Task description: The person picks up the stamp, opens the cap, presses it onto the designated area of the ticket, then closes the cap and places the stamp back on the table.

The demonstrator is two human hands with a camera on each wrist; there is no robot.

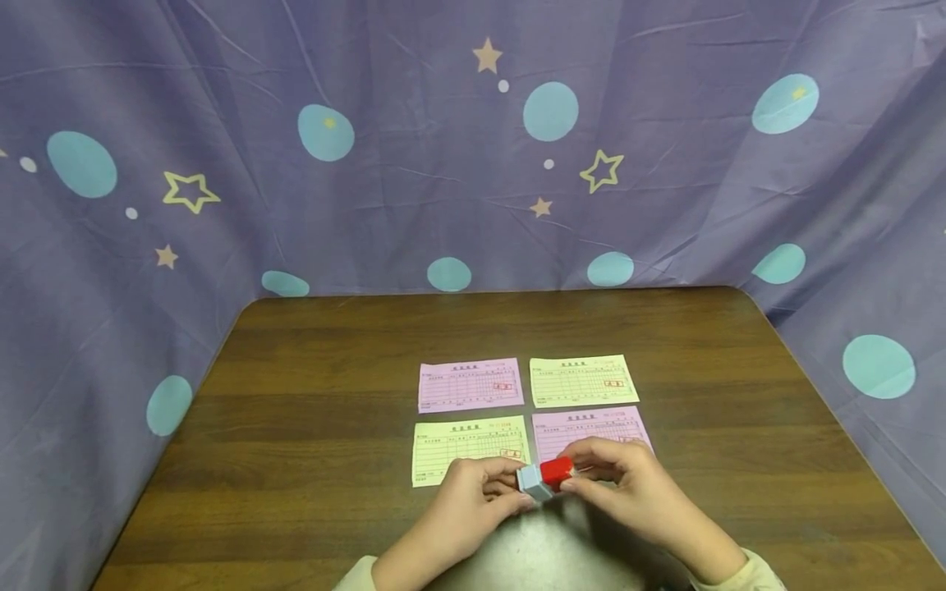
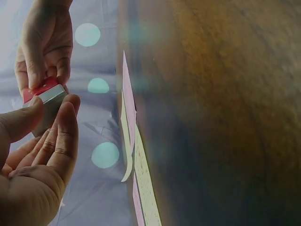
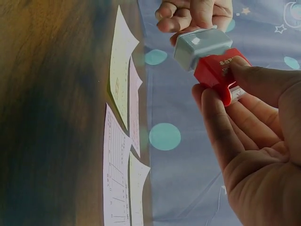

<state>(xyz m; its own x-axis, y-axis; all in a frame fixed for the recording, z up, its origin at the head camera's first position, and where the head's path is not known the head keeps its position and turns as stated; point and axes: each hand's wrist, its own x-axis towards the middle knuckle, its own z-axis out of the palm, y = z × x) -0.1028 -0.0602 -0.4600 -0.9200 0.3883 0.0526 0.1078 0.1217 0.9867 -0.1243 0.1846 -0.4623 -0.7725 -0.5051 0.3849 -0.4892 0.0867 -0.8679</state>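
Between both hands, above the table's near side, is a self-inking stamp with a red body (image 3: 217, 70) and a pale grey-blue cap (image 3: 202, 46). My right hand (image 1: 628, 484) pinches the red part between thumb and fingers. The grey-blue end is pinched by my left hand (image 1: 473, 497), thumb on one side and fingers on the other. In the right wrist view the two parts meet end to end; whether the cap is fully seated I cannot tell. Just beyond the hands lie a yellow slip (image 1: 451, 447) and a pink slip (image 1: 584, 431), both partly covered by the hands.
Farther back are another pink slip (image 1: 466, 386) and another yellow slip (image 1: 569, 382), with a small red stamp mark near the right side of each. All the slips lie on a brown wooden table (image 1: 296, 460). A purple patterned curtain (image 1: 414, 164) hangs around it.
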